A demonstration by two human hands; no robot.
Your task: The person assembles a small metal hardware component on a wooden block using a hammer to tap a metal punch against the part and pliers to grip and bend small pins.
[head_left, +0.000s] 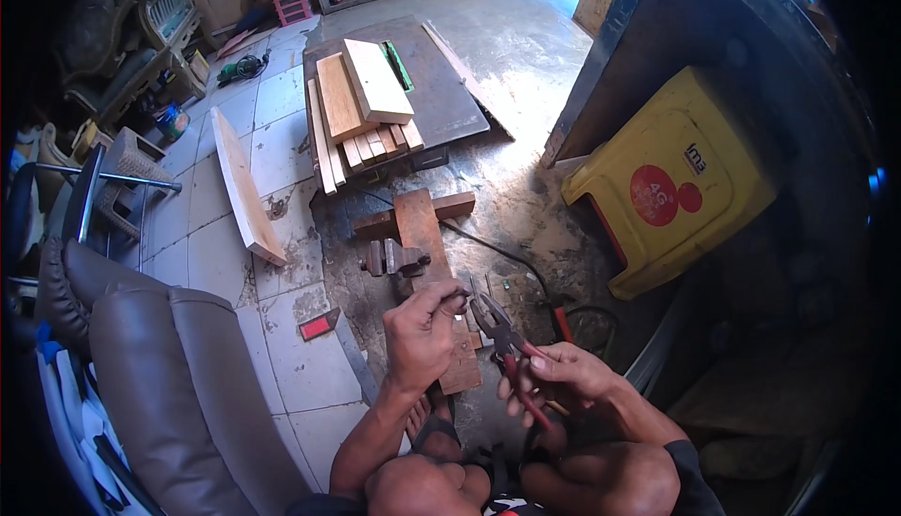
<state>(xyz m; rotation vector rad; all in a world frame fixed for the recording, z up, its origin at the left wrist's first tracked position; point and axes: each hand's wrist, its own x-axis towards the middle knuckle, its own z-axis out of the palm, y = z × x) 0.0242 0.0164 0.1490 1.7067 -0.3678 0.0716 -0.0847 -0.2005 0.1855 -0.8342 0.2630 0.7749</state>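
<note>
On your far left is a brown chair (pixel 141 366), close by your knee. Past it, a long plank (pixel 246 187) lies on the tiled floor (pixel 282 150). A small red block (pixel 317 326) lies on the floor near your left arm. Farther off, a pile of boards (pixel 361 107) sits on a dark sheet (pixel 441 93).

Right in front of you, a wood cross (pixel 418 225) lies flat on the floor, with a small metal clamp (pixel 394 258) touching it.

Your left hand (pixel 422 333) is closed in a pinch. It holds something tiny at the fingertips, too small to make out. It could be a nail or a bit of wire, just above the near end of the wood.

Your right hand (pixel 563 375) is wrapped around the red handles of the pliers (pixel 502 338). The pliers' nose points at your left fingertips, and it is just beside them. I cannot tell if the nose is biting yet.

It looks like you are at the gripping step. Next, you need a steady left hand, and the nose must close right on the tiny piece.

On your right a black cable (pixel 507 258) runs over the floor, and a yellow stool (pixel 676 178) lies tipped over.
</note>
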